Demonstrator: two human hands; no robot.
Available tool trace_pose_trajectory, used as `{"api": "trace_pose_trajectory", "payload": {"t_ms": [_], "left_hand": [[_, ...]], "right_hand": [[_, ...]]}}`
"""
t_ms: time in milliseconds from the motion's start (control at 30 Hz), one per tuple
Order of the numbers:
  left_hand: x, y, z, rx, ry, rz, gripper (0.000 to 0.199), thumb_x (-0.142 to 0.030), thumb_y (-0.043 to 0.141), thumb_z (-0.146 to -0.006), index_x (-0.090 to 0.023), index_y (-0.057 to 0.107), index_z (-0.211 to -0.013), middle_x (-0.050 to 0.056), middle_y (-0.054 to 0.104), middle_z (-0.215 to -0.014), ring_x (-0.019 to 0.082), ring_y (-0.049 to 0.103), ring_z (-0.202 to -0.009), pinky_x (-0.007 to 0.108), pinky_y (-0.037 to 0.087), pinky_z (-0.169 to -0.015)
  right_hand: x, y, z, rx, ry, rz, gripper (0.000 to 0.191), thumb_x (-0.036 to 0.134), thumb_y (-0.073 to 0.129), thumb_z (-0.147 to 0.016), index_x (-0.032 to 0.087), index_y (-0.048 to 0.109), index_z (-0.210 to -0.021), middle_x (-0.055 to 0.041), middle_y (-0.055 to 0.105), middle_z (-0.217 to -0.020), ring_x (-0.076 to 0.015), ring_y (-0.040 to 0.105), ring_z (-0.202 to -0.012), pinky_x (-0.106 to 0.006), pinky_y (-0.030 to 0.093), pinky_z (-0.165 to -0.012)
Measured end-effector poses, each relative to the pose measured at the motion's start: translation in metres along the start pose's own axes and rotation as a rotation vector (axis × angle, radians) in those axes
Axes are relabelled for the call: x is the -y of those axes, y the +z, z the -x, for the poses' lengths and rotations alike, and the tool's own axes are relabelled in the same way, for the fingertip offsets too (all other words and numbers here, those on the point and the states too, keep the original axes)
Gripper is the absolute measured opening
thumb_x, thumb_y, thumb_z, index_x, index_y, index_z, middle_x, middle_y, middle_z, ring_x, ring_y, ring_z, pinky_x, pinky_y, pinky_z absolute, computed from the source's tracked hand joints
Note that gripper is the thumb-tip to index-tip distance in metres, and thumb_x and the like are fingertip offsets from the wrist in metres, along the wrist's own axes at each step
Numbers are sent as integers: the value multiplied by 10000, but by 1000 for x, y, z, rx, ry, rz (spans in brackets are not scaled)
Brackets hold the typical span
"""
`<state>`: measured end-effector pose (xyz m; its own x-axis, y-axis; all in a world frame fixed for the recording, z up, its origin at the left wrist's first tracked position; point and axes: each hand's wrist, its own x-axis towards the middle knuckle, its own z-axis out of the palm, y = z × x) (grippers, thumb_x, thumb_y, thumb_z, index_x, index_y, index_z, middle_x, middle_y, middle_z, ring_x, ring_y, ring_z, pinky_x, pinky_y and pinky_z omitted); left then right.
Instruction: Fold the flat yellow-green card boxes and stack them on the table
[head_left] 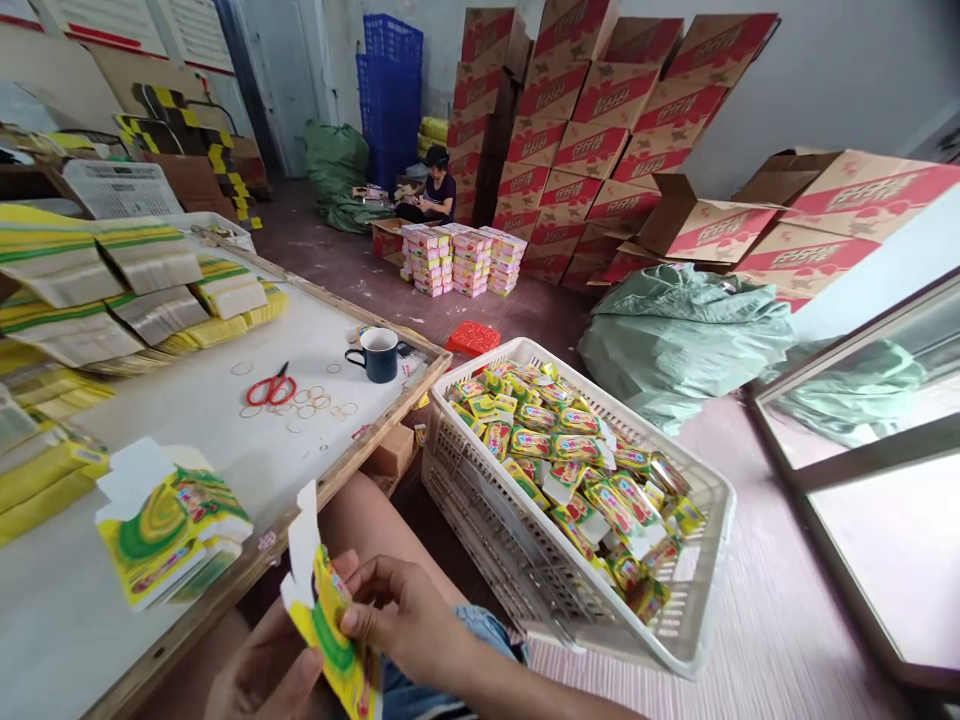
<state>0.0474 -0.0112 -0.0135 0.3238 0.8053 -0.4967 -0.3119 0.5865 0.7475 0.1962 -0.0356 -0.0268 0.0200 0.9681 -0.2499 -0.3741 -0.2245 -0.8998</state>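
Note:
Over my lap, a yellow and green printed carton [330,625] with white flaps stands tilted between my hands. My left hand [274,670] grips its lower left side, thumb against the printed face. At the carton's right edge my right hand [409,610] pinches with thumb and fingers. A small pile of flat cartons [176,530] lies on the table to the left, close to its wooden edge. On my right stands a white plastic crate [517,575] full of small yellow and green packets [577,450].
Red scissors [271,388], rubber bands [319,400] and a dark mug [379,355] sit on the white table [300,300]. Bundled cartons [135,290] line its left. Behind are a green sack [682,330], stacked cardboard boxes [570,140] and a seated person [437,190].

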Motion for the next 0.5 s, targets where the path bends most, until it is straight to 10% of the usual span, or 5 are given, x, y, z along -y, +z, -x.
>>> {"api": "trace_pose_trajectory", "payload": {"t_ms": [233, 500], "left_hand": [[-4, 2, -6, -105, -94, 27, 884, -231, 909, -451, -274, 596, -1276, 31, 792, -1000, 350, 709, -978, 345, 636, -772], [9, 13, -12, -110, 99, -225, 700, -438, 820, -623, -240, 595, -1255, 43, 741, -1153, 296, 668, -1077, 268, 617, -773]], "right_hand": [[6, -8, 6, -9, -55, 215, 400, 548, 758, -646, 161, 671, -696, 30, 564, -643, -106, 432, -585, -222, 348, -544], [-2, -12, 3, -236, -183, 368, 302, 364, 674, -756, 181, 500, -590, 65, 447, -577, -77, 358, -539, -206, 283, -494]]}}
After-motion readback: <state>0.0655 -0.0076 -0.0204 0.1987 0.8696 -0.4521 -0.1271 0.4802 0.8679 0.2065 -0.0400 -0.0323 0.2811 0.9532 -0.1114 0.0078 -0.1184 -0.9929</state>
